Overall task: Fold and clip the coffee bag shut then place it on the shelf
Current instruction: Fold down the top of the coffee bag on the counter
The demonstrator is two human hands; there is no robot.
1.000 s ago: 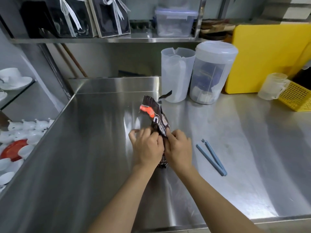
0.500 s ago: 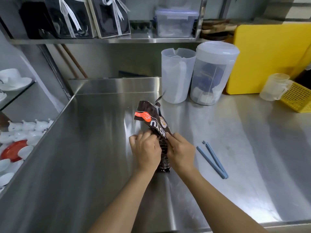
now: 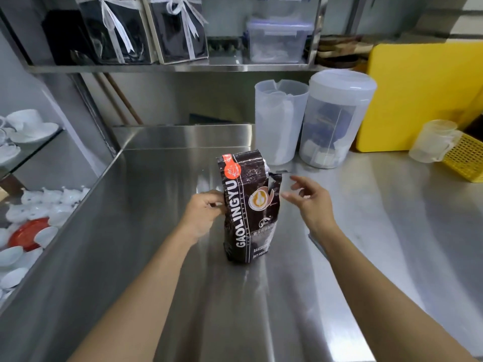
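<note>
Standing the coffee bag (image 3: 248,205) upright on the steel tabletop (image 3: 156,257), we steady it with our left hand (image 3: 202,218), whose grip pinches the bag's left edge about halfway up, while our right hand (image 3: 311,205) hovers just beside the right edge with fingers spread and holding nothing. The top of the bag is not yet folded: its upper part stands tall, and the right side shows a torn or cut flap that gapes a little. From here we judge the fold is the next step, and the risks lie there. With only one edge pinched, the tall bag could tip toward the right or away from us if we press on the top before the right hand has hold, and coffee might spill through the opening. The uneven tear could make the fold come out crooked, so a clip would bite only part of the width and leave a gap. We cannot see a clip in this view, so we may have to let go with one hand to find it, leaving the bag unsupported. The shelf (image 3: 170,67) above is already crowded with ribboned dark boxes (image 3: 146,30) and a lidded plastic container (image 3: 278,40), so placing the bag there could nudge them.
</note>
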